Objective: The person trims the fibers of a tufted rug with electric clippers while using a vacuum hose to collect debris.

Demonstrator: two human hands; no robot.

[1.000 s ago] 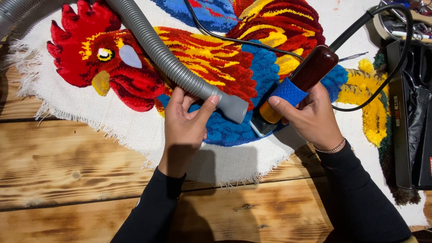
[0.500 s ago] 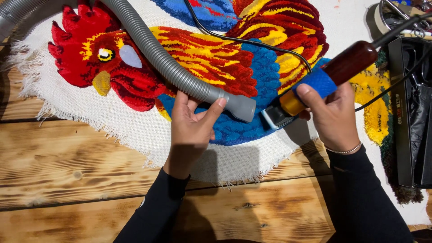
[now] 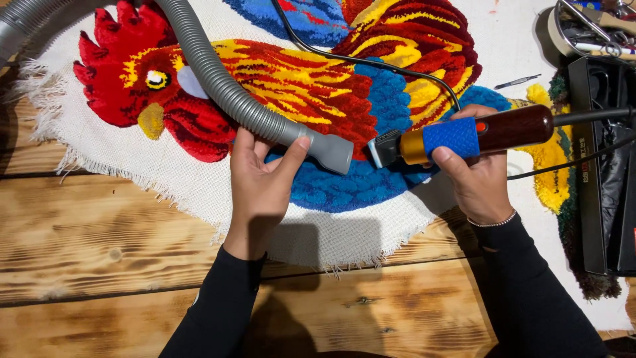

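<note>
Rug trimmer gripped in right hand, frame centre-right; left hand wraps vacuum hose, nozzle beside blade, likely catching fluff off rooster rug

A thick, tufted yarn rug sits on coarse woven cloth with frayed edges. The hose is ribbed grey matt plastic. The trimmer has glossy dark wood and a textured blue grip. The tabletop is rough, knotted wood.

Grey ribbed vacuum hose nozzle and corded carving clipper, tips near, over rooster rug
</note>
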